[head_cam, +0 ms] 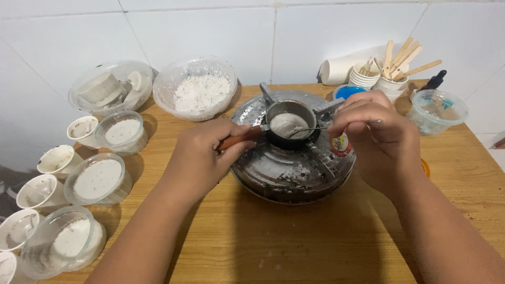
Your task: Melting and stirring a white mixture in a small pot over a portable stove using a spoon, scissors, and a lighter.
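Blackened metal under my hands: the small pan [290,125] sits on top of the round stove [292,168] at the middle of the wooden table [294,242]. My left hand [202,152] is wrapped around the pan's reddish handle [239,140], fingers closed tight on it. My right hand [376,134] pinches a thin metal spoon [307,130], fingertips together on its stem, and the spoon's bowl dips into the white mixture inside the pan. Just behind the stove there's a clear bowl of white flakes [201,90]. Off to my left, lidded plastic tubs [99,180] with white filling sit among small paper cups [57,159]. Back right, a cup of wooden sticks [402,66] stands near another clear tub [436,111].
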